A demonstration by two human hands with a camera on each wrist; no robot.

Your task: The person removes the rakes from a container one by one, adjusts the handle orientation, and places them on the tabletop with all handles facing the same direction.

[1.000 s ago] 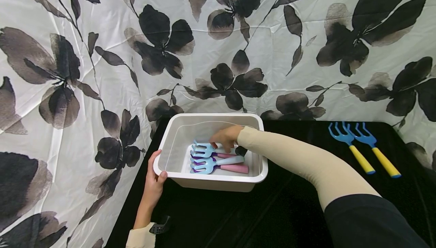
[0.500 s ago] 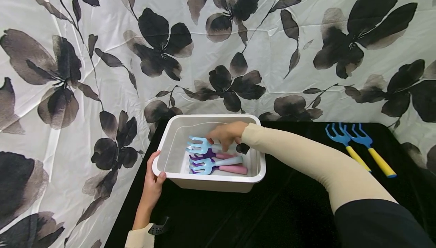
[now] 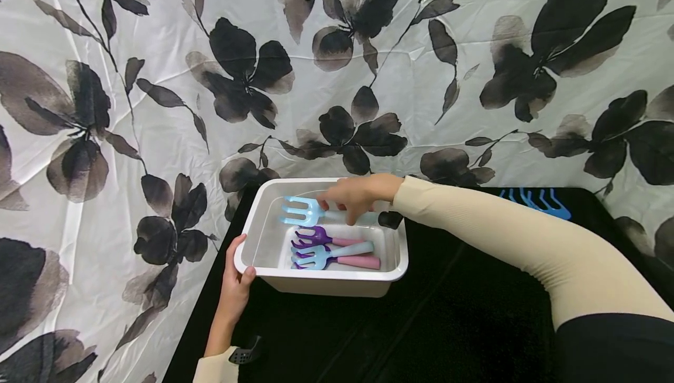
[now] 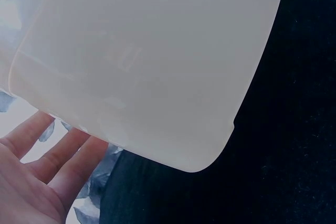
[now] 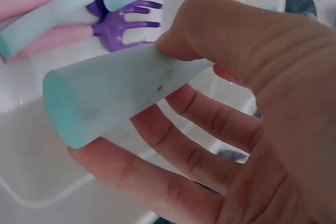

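Holding a white tub (image 3: 332, 287) by its left end, left of the frame's lower centre, the left-hand grip (image 3: 235, 282) has its thumb at the rim and its fingers outside. In the tub's nearer half lie a resting light-blue fork (image 3: 317, 257) and purple-headed forks (image 3: 315, 236) with pink handles. Beyond them, just above the frame's centre line of the tub, the right-hand grip (image 3: 361, 195) pinches a raised light-blue fork (image 3: 303, 212), thumb on top of the handle, fingers beneath, tines pointing left. The fork is probably light, stiff plastic, hardly fragile, though its smooth handle could slip or roll; the narrow part by the thumb, ahead of the flared butt, seems the surest hold. At right, on the black tabletop (image 3: 421, 318), blue forks (image 3: 551, 210) show only their heads above the sleeve (image 3: 489, 225). Behind hangs a floral sheet (image 3: 174, 26). Small dark specks mark the raised handle; no brand, label or writing can be read.
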